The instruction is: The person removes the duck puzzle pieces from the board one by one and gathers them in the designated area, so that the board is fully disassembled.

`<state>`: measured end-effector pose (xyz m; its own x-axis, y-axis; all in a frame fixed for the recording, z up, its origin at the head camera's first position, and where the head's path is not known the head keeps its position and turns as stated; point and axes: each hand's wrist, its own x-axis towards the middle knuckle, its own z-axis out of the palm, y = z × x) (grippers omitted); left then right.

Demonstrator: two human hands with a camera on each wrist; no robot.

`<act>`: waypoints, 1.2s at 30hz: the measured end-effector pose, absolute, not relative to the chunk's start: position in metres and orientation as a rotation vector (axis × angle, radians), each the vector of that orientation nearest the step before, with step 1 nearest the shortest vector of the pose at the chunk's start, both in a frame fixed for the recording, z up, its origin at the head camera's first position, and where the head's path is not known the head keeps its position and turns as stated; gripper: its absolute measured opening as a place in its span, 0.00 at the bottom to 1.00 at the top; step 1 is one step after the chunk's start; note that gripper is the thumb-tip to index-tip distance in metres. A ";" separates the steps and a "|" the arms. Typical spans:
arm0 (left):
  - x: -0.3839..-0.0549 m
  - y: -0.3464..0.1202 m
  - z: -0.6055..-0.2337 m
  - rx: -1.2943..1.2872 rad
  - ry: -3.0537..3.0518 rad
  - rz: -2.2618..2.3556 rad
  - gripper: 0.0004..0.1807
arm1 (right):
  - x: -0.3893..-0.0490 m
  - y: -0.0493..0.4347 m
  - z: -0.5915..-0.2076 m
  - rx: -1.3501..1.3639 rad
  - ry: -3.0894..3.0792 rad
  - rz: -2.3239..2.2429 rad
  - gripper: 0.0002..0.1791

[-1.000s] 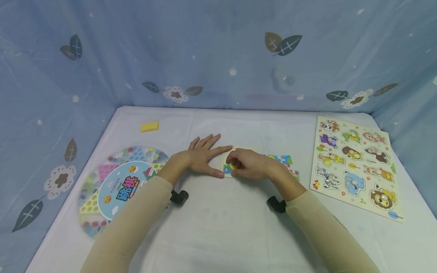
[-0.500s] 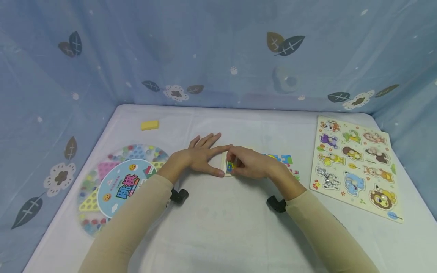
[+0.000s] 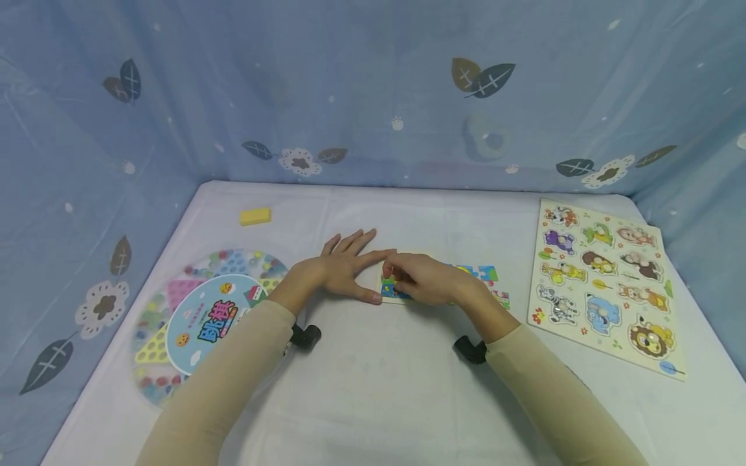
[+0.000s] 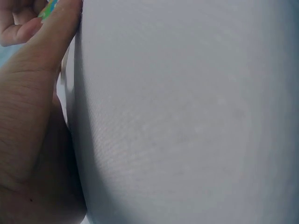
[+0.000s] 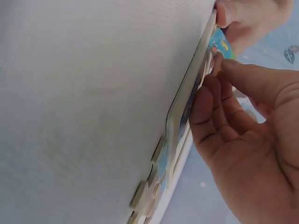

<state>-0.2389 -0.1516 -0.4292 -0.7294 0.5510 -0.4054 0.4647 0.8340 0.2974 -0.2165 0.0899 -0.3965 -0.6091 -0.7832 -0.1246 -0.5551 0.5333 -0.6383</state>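
A small jigsaw puzzle tray (image 5: 174, 123) with a pale wooden rim lies mid-table. My left hand (image 3: 342, 270) is spread flat at its left side, thumb and index finger along the rim. The right hand (image 3: 430, 278) bends over the tray and pinches a blue-and-green puzzle piece (image 5: 221, 42) near the left end. That piece stands tilted up from the tray in the right wrist view, and its corner shows past my left hand in the left wrist view. The right hand hides much of the tray. Several loose puzzle pieces (image 3: 488, 273) lie just right of it.
A round Chinese checkers set (image 3: 201, 323) lies at the left, partly under the left forearm. Behind it is a yellow block (image 3: 255, 216). An animal peg-puzzle board (image 3: 603, 278) rests at the right. Blue curtain (image 3: 373, 97) stands behind the table.
My right hand has shifted slightly over the tray's left end, turning and tilting the puzzle piece; more of the tray's picture shows beneath it now. The left hand has stayed in place.
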 end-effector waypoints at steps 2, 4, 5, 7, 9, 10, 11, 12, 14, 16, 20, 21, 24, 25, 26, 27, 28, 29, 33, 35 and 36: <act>-0.240 -0.151 -0.429 0.751 2.526 0.244 0.58 | -0.217 0.092 -0.395 -1.101 2.378 -0.795 0.10; -0.240 -0.150 -0.429 0.752 2.527 0.243 0.59 | -0.217 0.094 -0.393 -1.109 2.366 -0.829 0.09; -0.241 -0.150 -0.429 0.753 2.528 0.239 0.59 | -0.217 0.096 -0.392 -1.111 2.360 -0.848 0.09; -0.242 -0.149 -0.428 0.749 2.523 0.236 0.59 | -0.218 0.099 -0.389 -1.107 2.345 -0.891 0.10; -0.242 -0.149 -0.427 0.742 2.516 0.230 0.59 | -0.218 0.103 -0.388 -1.101 2.324 -0.941 0.11; -0.242 -0.149 -0.426 0.739 2.513 0.227 0.58 | -0.218 0.105 -0.386 -1.095 2.320 -0.960 0.12; -0.242 -0.150 -0.424 0.742 2.512 0.224 0.58 | -0.219 0.107 -0.386 -1.094 2.318 -0.975 0.12; -0.242 -0.150 -0.423 0.742 2.511 0.223 0.58 | -0.219 0.109 -0.385 -1.093 2.316 -0.990 0.13; -0.242 -0.150 -0.421 0.752 2.516 0.222 0.57 | -0.219 0.113 -0.384 -1.099 2.309 -1.020 0.13; -0.242 -0.151 -0.420 0.762 2.530 0.220 0.57 | -0.218 0.118 -0.383 -1.104 2.311 -1.045 0.14; -0.245 -0.152 -0.424 0.760 2.551 0.229 0.56 | -0.216 0.127 -0.381 -1.126 2.307 -1.112 0.14; -0.246 -0.152 -0.424 0.758 2.553 0.225 0.56 | -0.216 0.130 -0.380 -1.127 2.305 -1.130 0.14; -0.246 -0.150 -0.421 0.776 2.555 0.228 0.56 | -0.215 0.137 -0.379 -1.122 2.294 -1.175 0.15; -0.246 -0.150 -0.419 0.786 2.556 0.229 0.56 | -0.215 0.140 -0.380 -1.115 2.294 -1.183 0.15; -0.246 -0.149 -0.419 0.791 2.555 0.231 0.56 | -0.214 0.142 -0.379 -1.102 2.300 -1.185 0.15; -0.245 -0.148 -0.418 0.798 2.553 0.231 0.57 | -0.213 0.145 -0.379 -1.092 2.301 -1.189 0.15; -0.244 -0.148 -0.419 0.802 2.551 0.234 0.57 | -0.212 0.147 -0.380 -1.087 2.305 -1.191 0.15; -0.242 -0.148 -0.419 0.804 2.549 0.236 0.57 | -0.211 0.149 -0.380 -1.080 2.312 -1.188 0.15; -0.238 -0.150 -0.426 0.788 2.540 0.233 0.57 | -0.205 0.153 -0.383 -1.064 2.317 -1.187 0.15; -0.236 -0.151 -0.427 0.787 2.544 0.239 0.57 | -0.204 0.155 -0.382 -1.058 2.318 -1.185 0.15; -0.236 -0.151 -0.427 0.788 2.545 0.241 0.57 | -0.203 0.156 -0.382 -1.052 2.318 -1.186 0.15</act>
<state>-0.2360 -0.1510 -0.4272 -0.7291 0.5710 -0.3774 0.4901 0.8204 0.2945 -0.2033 0.1564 -0.3818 -0.6722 -0.7394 0.0378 -0.4632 0.3803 -0.8005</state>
